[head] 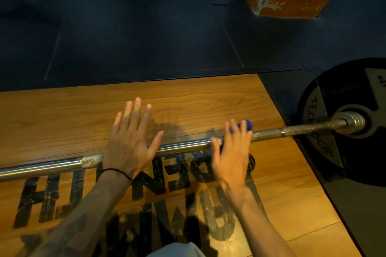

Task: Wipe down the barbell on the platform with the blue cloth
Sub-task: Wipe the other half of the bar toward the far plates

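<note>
Both hands over the barbell [183, 147] on the platform [62, 115].
Left hand [130, 142] spread flat, holding nothing; right hand [231, 152], fingers straight, presses the blue cloth [245, 125] beneath its fingertips.

both hands: left [130, 142] flat, fingers spread; right [231, 156] blurred, fingers extended.

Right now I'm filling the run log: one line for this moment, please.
wipe underway | right hand presses blue cloth on barbell | left hand open over shaft | plate loaded
</note>
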